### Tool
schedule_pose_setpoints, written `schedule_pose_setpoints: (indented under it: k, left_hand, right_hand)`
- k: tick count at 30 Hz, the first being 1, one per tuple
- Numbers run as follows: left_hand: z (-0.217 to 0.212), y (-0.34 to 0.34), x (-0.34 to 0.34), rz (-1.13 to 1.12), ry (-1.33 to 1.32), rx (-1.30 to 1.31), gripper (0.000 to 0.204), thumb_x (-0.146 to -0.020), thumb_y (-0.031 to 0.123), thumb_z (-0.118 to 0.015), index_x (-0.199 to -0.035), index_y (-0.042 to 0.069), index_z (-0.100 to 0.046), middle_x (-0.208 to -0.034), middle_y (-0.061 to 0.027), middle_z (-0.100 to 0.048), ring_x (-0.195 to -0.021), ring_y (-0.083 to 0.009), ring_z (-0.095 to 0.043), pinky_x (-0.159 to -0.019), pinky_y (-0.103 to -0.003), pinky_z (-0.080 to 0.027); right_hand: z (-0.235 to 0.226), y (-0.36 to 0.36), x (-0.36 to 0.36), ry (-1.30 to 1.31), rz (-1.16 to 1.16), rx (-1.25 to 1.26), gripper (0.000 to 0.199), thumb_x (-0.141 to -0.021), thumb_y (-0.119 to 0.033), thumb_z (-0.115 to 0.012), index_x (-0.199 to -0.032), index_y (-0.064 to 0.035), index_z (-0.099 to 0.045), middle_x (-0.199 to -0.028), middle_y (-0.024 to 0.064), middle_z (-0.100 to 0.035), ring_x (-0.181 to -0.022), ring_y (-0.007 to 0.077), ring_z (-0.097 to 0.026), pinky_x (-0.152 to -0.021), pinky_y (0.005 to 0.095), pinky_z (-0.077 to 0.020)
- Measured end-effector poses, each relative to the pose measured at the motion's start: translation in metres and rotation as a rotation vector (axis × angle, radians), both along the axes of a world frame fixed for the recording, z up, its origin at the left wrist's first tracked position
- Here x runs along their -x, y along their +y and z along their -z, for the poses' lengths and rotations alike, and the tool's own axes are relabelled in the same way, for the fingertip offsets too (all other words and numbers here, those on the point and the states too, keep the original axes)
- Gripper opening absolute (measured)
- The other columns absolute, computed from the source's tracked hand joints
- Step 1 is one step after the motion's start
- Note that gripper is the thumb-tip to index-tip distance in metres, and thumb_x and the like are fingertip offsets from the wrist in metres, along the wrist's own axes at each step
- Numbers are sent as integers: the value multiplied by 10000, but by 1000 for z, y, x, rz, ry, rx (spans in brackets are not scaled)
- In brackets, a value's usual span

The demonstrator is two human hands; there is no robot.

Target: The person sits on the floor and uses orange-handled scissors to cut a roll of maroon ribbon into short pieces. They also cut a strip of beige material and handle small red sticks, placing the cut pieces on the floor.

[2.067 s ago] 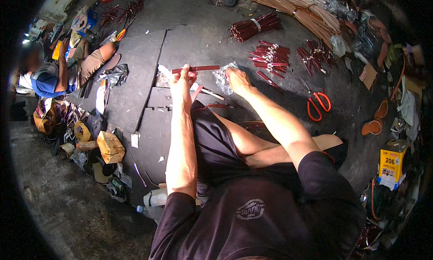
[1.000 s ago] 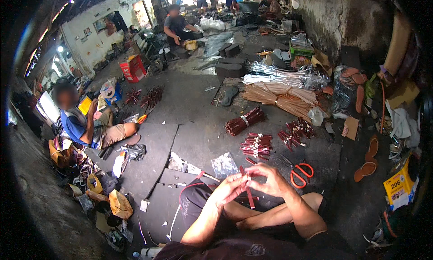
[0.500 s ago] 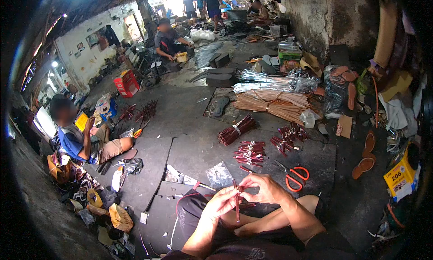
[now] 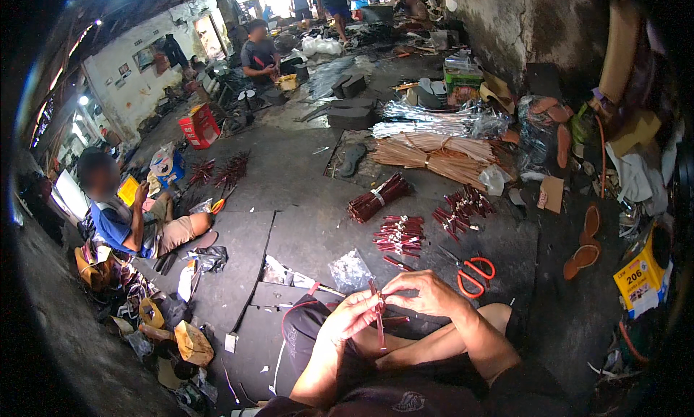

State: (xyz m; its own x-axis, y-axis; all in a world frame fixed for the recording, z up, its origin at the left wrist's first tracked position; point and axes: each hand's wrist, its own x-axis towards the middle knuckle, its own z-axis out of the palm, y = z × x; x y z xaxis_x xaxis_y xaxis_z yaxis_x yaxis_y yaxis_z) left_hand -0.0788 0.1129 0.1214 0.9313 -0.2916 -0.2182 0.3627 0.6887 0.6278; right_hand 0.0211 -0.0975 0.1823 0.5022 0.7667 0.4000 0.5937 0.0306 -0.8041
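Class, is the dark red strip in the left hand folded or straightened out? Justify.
Straightened out: the dark red strip runs nearly straight, its ends showing above and below the left hand.

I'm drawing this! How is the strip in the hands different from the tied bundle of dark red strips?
The strip is just one; the bundle has many, with a pale band around them. The strip is held in the left hand; the bundle lies on the floor. Both are dark red.

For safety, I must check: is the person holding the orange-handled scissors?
No, the scissors lie on the floor, while the left hand and right hand hold a dark red strip.
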Motion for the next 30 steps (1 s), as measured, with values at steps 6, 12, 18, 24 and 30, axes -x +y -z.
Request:
schedule_pose_setpoints:
  k: [6, 12, 18, 24, 30]
  left_hand:
    - [-45, -19, -19, -152, -141, -885, 267, -968, 260, -642, -1065, 14, -679, -945, -3, -681, -886, -68, -573, -809, -254, -468]
    - [-49, -34, -32, -241, -124, -1008, 279, -940, 295, -684, -999, 23, -708, -874, 26, -665, -824, -55, -546, -718, -236, -449]
    - [-62, -44, -55, -521, -113, -862, 330, -933, 306, -682, -1146, 55, -710, -950, -25, -699, -844, -103, -599, -775, -265, -471]
    - [-45, -43, -69, -660, -98, -648, 215, -962, 196, -649, -960, -12, -706, -1203, -118, -671, -800, -89, -631, -740, -250, -518]
    - [-38, -50, -65, -628, -105, -507, 218, -1001, 176, -573, -1027, -25, -652, -1263, -117, -630, -934, -148, -660, -869, -288, -546]
  right_hand:
    - [-6, -4, 1, 19, 191, 98, 258, -884, -89, -696, -1138, -48, -675, -881, 96, -636, -804, 204, -640, -759, 316, -527]
    - [6, 4, 7, 34, 324, -13, 183, -889, -14, -654, -1068, -11, -622, -966, 133, -691, -885, 236, -703, -747, 330, -561]
    - [0, -16, -16, 494, 348, -372, 225, -941, -50, -624, -1163, -24, -596, -988, 85, -682, -947, 148, -665, -824, 293, -554]
    - [3, -27, -25, 530, 359, -335, 325, -944, -40, -623, -1264, -16, -567, -977, 81, -685, -936, 139, -669, -850, 282, -557]
    - [0, -24, -22, 586, 343, -382, 258, -950, -37, -612, -1199, 2, -555, -1013, 110, -678, -946, 161, -677, -842, 297, -571]
